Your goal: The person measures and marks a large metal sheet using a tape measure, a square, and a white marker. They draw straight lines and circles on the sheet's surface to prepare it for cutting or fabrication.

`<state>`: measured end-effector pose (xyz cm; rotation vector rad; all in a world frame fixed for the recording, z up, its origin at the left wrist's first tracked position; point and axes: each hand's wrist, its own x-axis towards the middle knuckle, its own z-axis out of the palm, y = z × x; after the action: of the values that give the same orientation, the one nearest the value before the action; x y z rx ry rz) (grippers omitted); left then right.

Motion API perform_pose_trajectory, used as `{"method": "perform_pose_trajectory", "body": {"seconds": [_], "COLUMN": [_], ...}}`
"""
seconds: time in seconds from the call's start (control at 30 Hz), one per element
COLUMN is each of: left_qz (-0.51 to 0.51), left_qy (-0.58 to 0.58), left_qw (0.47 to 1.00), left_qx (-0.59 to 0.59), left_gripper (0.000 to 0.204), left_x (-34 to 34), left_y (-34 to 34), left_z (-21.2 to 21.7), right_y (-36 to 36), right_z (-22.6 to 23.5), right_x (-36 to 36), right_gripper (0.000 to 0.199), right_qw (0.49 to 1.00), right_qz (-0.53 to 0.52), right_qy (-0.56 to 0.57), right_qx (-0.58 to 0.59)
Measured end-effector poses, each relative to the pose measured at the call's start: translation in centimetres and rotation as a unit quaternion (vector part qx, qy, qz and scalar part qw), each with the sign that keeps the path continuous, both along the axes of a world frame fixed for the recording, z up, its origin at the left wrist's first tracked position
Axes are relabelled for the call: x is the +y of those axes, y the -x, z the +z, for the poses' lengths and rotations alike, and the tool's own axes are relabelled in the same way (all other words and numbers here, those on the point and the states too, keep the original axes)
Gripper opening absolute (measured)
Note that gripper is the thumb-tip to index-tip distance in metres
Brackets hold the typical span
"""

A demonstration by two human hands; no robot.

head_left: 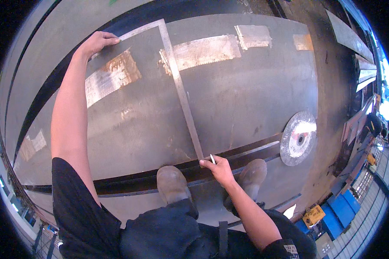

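Note:
A large steel L-shaped square [181, 93] lies on a grey metal plate [246, 99]. Its corner points away from me, and its long arm runs back toward my boots. My left hand [100, 42] is closed over the short arm at the far left, thumb and fingers on the metal. Close to my boots, my right hand [221, 170] pinches a slim white marking stick [212, 159], probably chalk. The right fingertips also touch the end of the square's long arm. Rough, pale tape-like patches [212, 51] cross the plate.
A round grey disc [296, 144] with a centre hole lies at the plate's right edge. My boots [172, 183] stand by the dark gap along the near edge. Metal strips [349, 36], a yellow box [314, 215] and blue panels [339, 213] lie to the right.

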<state>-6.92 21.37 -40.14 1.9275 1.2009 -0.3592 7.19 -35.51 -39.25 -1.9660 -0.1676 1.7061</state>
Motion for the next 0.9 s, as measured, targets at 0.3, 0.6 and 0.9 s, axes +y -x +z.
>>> {"method": "perform_pose_trajectory", "body": {"seconds": [0.3,0.6,0.9], "left_qz": [-0.005,-0.013,-0.046], "left_qy": [-0.025,-0.02,-0.048], "left_qw": [1.0,0.998,0.998], "left_qx": [-0.007,-0.052,-0.016], "left_gripper": [0.041,0.04,0.037], "left_x": [0.3,1.0,0.2], "left_y": [0.5,1.5,0.6], "left_z": [-0.9,-2.0,-0.4], "right_y": [0.7,0.5,0.5], "right_z": [0.1,-0.3,-0.4], "right_x": [-0.2,-0.6,-0.6], "right_gripper": [0.029,0.027,0.029], "right_qw": [0.999,0.999,0.999], "right_qz": [-0.047,-0.04,-0.029], "right_qy": [-0.006,-0.006,-0.007], "right_qx": [-0.004,-0.006,-0.025]}}
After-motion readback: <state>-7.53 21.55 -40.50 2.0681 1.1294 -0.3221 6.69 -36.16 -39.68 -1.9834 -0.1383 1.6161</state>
